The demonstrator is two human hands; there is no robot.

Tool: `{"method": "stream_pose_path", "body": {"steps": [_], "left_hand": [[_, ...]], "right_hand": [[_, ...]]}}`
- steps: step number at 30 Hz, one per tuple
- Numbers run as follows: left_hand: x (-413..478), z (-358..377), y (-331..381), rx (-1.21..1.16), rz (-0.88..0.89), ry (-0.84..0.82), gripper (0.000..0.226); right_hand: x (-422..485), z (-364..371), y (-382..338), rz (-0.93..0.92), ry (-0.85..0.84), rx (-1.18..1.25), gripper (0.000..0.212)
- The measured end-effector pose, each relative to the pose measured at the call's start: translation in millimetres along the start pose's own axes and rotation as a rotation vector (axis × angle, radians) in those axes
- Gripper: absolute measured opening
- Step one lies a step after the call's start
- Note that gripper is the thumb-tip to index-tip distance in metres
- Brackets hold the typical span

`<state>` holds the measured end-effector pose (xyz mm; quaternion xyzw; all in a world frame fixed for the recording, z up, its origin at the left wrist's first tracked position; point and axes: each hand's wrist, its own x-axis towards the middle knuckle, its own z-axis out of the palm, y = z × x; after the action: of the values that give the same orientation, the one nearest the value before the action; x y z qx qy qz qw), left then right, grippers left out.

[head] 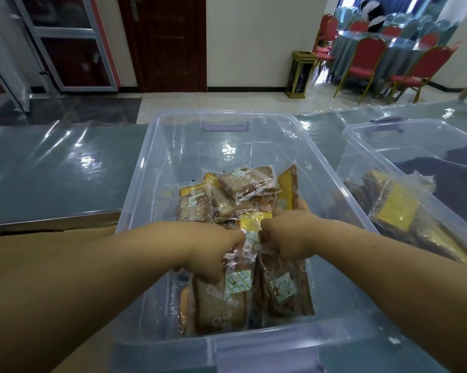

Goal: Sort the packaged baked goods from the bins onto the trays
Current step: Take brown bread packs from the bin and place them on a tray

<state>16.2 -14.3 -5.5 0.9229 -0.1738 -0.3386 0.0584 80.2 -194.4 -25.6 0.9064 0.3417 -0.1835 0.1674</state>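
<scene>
1. A blue-green surface [51, 168] is lying under a shiny see-through sheet.
2. A dark red door [167, 41] is standing shut in the white wall [259, 36].
3. A glass door [68, 41] with a silver frame is standing to its left.
4. A black and gold bin [299, 74] is standing on the pale tiled floor [200, 103] by the wall.
5. Red chairs [367, 57] with gold legs are sitting around a table [404, 49] that is wearing a blue cloth, far back on the right.

Plastic-covered teal table [51, 170], one clear bin [149, 157] at its middle, a second bin [359, 146] right, a metal tray [51, 221] left
</scene>
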Motion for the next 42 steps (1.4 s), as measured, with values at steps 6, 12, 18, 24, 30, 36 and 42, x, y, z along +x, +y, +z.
{"method": "stream_pose_path", "body": {"steps": [6, 12, 18, 24, 30, 36, 42], "left_hand": [[-17, -6, 0, -0.084, -0.08, 0.073, 0.08], [-54, -6, -18, -0.27, -0.057, 0.415, 0.039], [-92, 7, -30, -0.687, 0.073, 0.874, 0.034], [-135, 17, -39, -1.043, 0.322, 1.191, 0.033], [-192, 50, -87, -1.267, 0.378, 1.384, 0.045], [-255, 108, -164, -1.331, 0.203, 1.491, 0.038], [-268, 169, -241, -1.324, 0.003, 1.467, 0.052]], "right_hand": [[-6, -3, -2, 0.053, -0.094, 0.131, 0.055], [-23, -22, 1, 0.087, -0.043, 0.254, 0.023], [-60, -55, -1, 0.178, 0.342, 0.379, 0.025], [-105, -87, -50, 0.228, 0.905, 0.58, 0.026], [-109, -114, -143, 0.249, 1.336, 0.745, 0.031], [-75, -135, -253, 0.092, 1.399, 0.888, 0.032], [-20, -122, -331, 0.067, 1.163, 1.031, 0.031]]}}
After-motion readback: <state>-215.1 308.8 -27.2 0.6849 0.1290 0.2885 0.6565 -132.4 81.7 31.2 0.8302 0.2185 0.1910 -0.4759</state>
